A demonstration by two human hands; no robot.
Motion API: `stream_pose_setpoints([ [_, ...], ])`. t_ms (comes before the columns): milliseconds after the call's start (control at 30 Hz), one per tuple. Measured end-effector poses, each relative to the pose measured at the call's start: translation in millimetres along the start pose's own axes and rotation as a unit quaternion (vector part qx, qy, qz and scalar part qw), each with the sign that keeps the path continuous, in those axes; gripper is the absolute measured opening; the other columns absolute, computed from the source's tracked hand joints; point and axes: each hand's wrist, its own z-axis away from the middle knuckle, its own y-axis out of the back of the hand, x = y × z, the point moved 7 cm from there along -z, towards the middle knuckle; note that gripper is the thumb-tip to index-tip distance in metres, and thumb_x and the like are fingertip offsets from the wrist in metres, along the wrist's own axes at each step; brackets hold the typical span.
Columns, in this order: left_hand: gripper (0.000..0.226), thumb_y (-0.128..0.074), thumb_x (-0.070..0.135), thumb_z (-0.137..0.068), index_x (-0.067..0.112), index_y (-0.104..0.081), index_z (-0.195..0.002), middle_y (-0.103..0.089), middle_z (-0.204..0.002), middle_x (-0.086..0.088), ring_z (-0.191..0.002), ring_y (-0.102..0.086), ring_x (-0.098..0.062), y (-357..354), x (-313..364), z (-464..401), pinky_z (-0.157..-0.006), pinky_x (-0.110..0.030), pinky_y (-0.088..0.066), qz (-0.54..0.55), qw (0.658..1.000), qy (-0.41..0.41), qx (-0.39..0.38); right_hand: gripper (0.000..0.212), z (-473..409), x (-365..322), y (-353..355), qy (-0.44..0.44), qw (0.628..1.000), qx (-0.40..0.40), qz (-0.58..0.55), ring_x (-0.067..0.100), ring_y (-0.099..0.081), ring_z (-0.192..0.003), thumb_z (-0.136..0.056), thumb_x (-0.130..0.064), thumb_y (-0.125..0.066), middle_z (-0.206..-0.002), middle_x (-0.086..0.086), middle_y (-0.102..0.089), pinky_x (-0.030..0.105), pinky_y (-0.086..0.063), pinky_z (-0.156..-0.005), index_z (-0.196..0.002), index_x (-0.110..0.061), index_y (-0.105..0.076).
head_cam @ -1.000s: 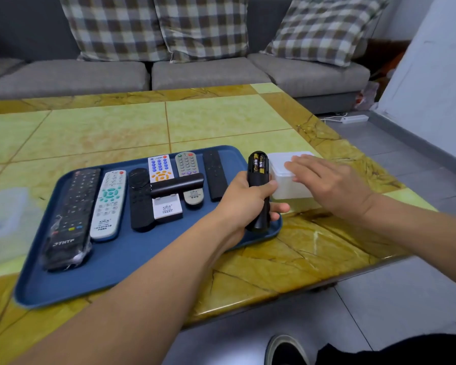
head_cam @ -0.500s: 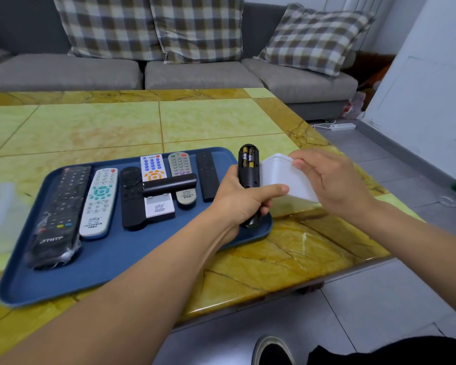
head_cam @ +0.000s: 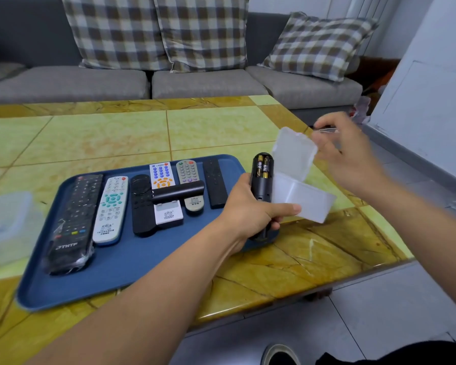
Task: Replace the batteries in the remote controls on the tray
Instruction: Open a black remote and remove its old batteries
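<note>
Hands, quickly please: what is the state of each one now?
Left hand: fingers curled around the black remote, battery compartment open.
Right hand: fingers hold up the lid of the clear plastic box.

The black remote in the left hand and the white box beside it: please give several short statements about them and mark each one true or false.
1. The left hand grips a black remote whose battery compartment is open. True.
2. The compartment is empty. False: two batteries sit inside it.
3. The lid of the translucent white box is shut. False: it stands raised, and the right hand holds its edge.
4. The box stands on the blue tray. False: it is on the table, to the right of the tray.
5. A loose black battery cover lies across the remotes on the tray. True.
</note>
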Motion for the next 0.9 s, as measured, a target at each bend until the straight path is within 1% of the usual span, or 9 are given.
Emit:
stream_pose_setpoints([
  [100,0.067,-0.093,0.016,-0.067,0.016,-0.046,-0.116,-0.062,-0.067,-0.005,-0.049,-0.052,-0.016,13.4,0.1,-6.2,-0.057,-0.035,-0.045,-0.003,0.999,-0.002,0.037,0.030,15.7,-25.7,2.8,0.019,0.997,0.040,0.060,0.006,-0.049,-0.098,-0.095,-0.045,-0.056,-0.110,0.004,-0.056,0.020,-0.042,-0.088,-0.097,-0.015,-0.060],
  [200,0.069,-0.093,0.014,-0.068,0.017,-0.045,-0.117,-0.063,-0.074,-0.007,-0.048,-0.052,-0.015,17.3,1.2,-3.5,-0.051,-0.032,-0.043,-0.011,0.999,-0.001,0.041,0.045,49.5,-41.3,-34.2,-0.002,0.973,-0.213,0.089,0.003,-0.057,-0.102,-0.076,-0.061,-0.070,-0.111,-0.016,-0.062,0.022,-0.045,-0.083,-0.105,-0.027,-0.066],
  [267,0.066,-0.091,0.010,-0.068,0.019,-0.045,-0.114,-0.062,-0.081,-0.008,-0.046,-0.053,-0.014,16.4,3.4,-0.1,-0.044,-0.028,-0.041,-0.027,0.999,-0.004,0.039,0.051,62.9,-34.3,-49.0,0.007,0.947,-0.306,0.097,0.007,-0.059,-0.098,-0.072,-0.052,-0.081,-0.109,-0.013,-0.066,0.023,-0.044,-0.078,-0.111,-0.022,-0.065],
  [367,0.059,-0.090,0.017,-0.072,0.015,-0.047,-0.112,-0.056,-0.084,-0.006,-0.046,-0.053,-0.011,24.3,12.3,5.0,-0.043,-0.023,-0.044,-0.021,0.998,-0.014,0.054,0.029,56.0,-21.7,-52.5,0.030,0.943,-0.302,0.134,0.025,-0.058,-0.076,-0.080,-0.032,-0.080,-0.076,0.001,-0.063,0.034,-0.036,-0.062,-0.083,-0.009,-0.063],
  [533,0.032,-0.050,0.041,-0.103,0.011,-0.055,-0.113,-0.073,-0.095,-0.010,-0.054,-0.057,-0.016,64.7,29.0,19.9,-0.047,-0.027,-0.050,0.001,0.998,0.003,0.069,0.046,45.4,4.9,-67.6,-0.008,0.870,-0.369,0.327,0.028,-0.053,-0.122,-0.089,-0.023,-0.070,-0.131,0.006,-0.059,0.034,-0.045,-0.093,-0.133,-0.019,-0.058],
  [600,0.028,-0.042,0.036,-0.107,0.011,-0.056,-0.109,-0.073,-0.083,-0.010,-0.055,-0.057,-0.018,82.2,31.1,27.0,-0.046,-0.028,-0.050,-0.024,0.998,0.005,0.065,0.038,39.1,1.9,-66.2,-0.012,0.845,-0.397,0.357,0.025,-0.055,-0.117,-0.086,-0.025,-0.074,-0.121,0.002,-0.060,0.034,-0.046,-0.087,-0.122,-0.020,-0.062],
  [667,0.031,-0.042,0.035,-0.107,0.009,-0.059,-0.104,-0.069,-0.074,-0.009,-0.054,-0.057,-0.019,97.7,33.7,32.9,-0.047,-0.028,-0.050,-0.034,0.998,0.002,0.061,0.033,25.6,-18.1,-56.2,-0.015,0.861,-0.383,0.333,0.017,-0.061,-0.100,-0.080,-0.031,-0.080,-0.103,-0.007,-0.062,0.029,-0.045,-0.075,-0.108,-0.022,-0.067],
  [800,0.037,-0.046,0.037,-0.104,0.007,-0.067,-0.106,-0.061,-0.066,-0.007,-0.048,-0.054,-0.017,120.7,40.3,44.1,-0.045,-0.025,-0.047,0.004,0.995,0.017,0.101,0.017,-0.1,-115.7,-47.0,0.052,0.984,-0.141,0.100,0.007,-0.065,-0.077,-0.082,-0.028,-0.079,-0.082,-0.014,-0.066,0.026,-0.051,-0.070,-0.095,-0.022,-0.070],
  [900,0.031,-0.045,0.037,-0.105,0.011,-0.062,-0.101,-0.061,-0.072,-0.010,-0.049,-0.054,-0.018,134.8,44.5,51.1,-0.051,-0.029,-0.052,0.019,0.991,-0.005,0.131,0.023,11.4,-170.7,-100.7,0.045,0.990,-0.095,-0.098,0.002,-0.065,-0.077,-0.080,-0.013,-0.078,-0.089,-0.009,-0.067,0.019,-0.050,-0.063,-0.095,-0.019,-0.063],
])
